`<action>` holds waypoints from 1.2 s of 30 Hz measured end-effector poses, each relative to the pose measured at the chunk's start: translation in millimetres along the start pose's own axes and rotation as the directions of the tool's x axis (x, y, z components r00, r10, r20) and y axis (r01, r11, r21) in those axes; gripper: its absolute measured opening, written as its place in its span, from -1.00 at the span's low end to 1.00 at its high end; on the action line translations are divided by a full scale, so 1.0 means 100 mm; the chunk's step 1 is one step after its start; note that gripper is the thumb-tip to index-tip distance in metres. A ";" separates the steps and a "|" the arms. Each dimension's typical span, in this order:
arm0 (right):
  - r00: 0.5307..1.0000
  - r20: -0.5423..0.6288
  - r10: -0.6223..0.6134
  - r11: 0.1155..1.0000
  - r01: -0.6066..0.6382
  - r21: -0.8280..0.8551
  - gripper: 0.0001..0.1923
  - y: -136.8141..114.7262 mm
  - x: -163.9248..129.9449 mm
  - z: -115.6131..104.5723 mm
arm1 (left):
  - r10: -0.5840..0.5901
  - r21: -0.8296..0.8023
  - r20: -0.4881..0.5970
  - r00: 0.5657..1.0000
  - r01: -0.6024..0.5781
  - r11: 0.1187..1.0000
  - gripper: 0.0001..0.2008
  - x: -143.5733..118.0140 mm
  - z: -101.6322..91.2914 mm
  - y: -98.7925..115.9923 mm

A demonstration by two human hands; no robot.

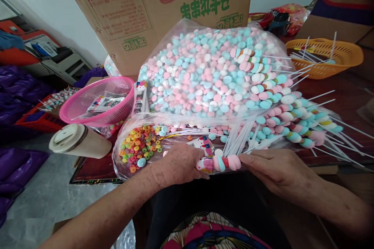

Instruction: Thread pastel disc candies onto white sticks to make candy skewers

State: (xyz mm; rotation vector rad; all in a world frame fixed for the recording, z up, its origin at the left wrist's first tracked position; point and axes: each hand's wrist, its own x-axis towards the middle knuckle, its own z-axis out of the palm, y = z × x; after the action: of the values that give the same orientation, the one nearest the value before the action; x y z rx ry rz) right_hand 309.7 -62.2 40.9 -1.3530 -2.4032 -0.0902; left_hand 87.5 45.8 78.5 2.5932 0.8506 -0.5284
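From the head view, a short skewer of pink, white and blue candies (223, 162) lies crosswise between the two hands, just above the person's lap. The left hand (179, 165) is closed on its left end; the right hand (276, 169) pinches the right end with its fingertips. Just behind them loose white sticks (238, 142) fan upward over a clear bag of colourful ring candies (137, 146). Finished skewers (292, 120) pile to the right, against a big bag of pastel candies (210, 70). The skewer's own stick is hidden inside the candies and the fingers.
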 end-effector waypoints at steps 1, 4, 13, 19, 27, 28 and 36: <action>0.998 -0.043 -0.052 0.997 0.050 -0.053 -0.76 0.01 0.01 -0.01 | 0.004 -0.039 -0.004 1.000 -0.005 0.999 -0.67 0.00 -0.01 -0.01; 0.971 -0.142 -0.192 0.967 0.163 -0.198 -0.76 0.00 0.01 -0.02 | 0.009 -0.212 -0.032 0.999 -0.016 0.977 -0.63 -0.01 -0.01 -0.04; 0.951 -0.116 -0.286 0.926 0.243 -0.290 -0.75 -0.02 -0.06 -0.07 | 0.134 -0.570 0.044 0.990 -0.085 0.817 -0.67 0.01 0.05 -0.07; 0.968 -0.106 -0.227 0.968 0.212 -0.133 -0.76 0.09 0.09 -0.09 | 0.213 -0.432 0.037 0.976 -0.177 0.884 -0.62 0.02 -0.06 0.03; 0.993 0.100 -0.065 0.997 0.061 0.043 -0.75 -0.02 0.05 -0.01 | 0.098 -0.177 0.008 0.995 -0.095 0.980 -0.60 0.12 0.03 0.11; 0.993 0.109 -0.046 0.998 0.040 0.055 -0.76 -0.04 0.04 0.02 | 0.095 -0.166 0.010 0.995 -0.092 0.982 -0.60 0.14 0.04 0.12; 0.982 -0.125 -0.140 0.975 0.116 -0.187 -0.75 -0.05 0.07 0.13 | 0.198 -0.388 0.094 0.976 -0.147 0.910 -0.54 0.14 -0.06 0.02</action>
State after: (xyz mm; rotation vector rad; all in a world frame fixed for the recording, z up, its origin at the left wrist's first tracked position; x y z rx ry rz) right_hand 298.7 -56.1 31.6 -1.2201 -2.4094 -0.4309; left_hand 100.4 53.7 77.8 2.2238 0.6014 -0.4290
